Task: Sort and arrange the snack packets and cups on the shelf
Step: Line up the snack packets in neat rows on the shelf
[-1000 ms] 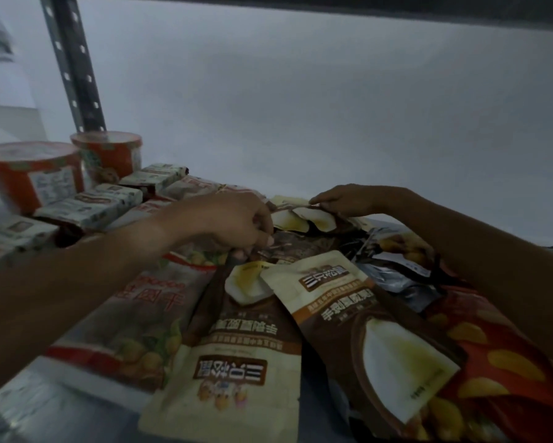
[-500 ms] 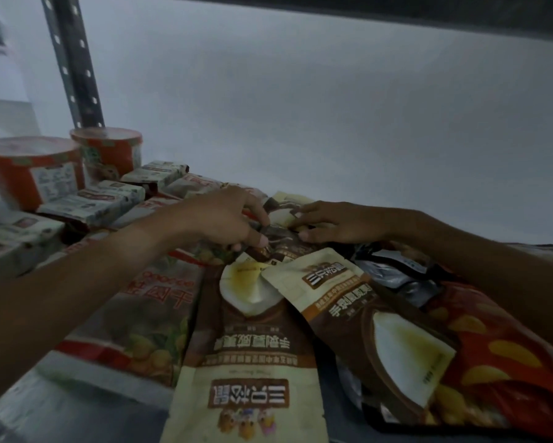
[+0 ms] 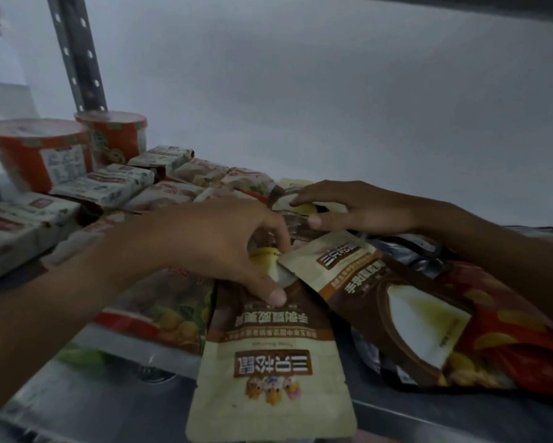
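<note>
Pouch (image 3: 270,356) nearer than before | left hand (image 3: 211,241) pinches it | right hand (image 3: 348,206) grips far pouch (image 3: 288,199) | sorting ongoing

Both hands (image 3: 211,241) (image 3: 361,206) forward, fingers curled.

The metal shelf (image 3: 115,407) carries orange cups (image 3: 38,155), boxed packs (image 3: 102,187) and snack pouches (image 3: 272,372).
</note>
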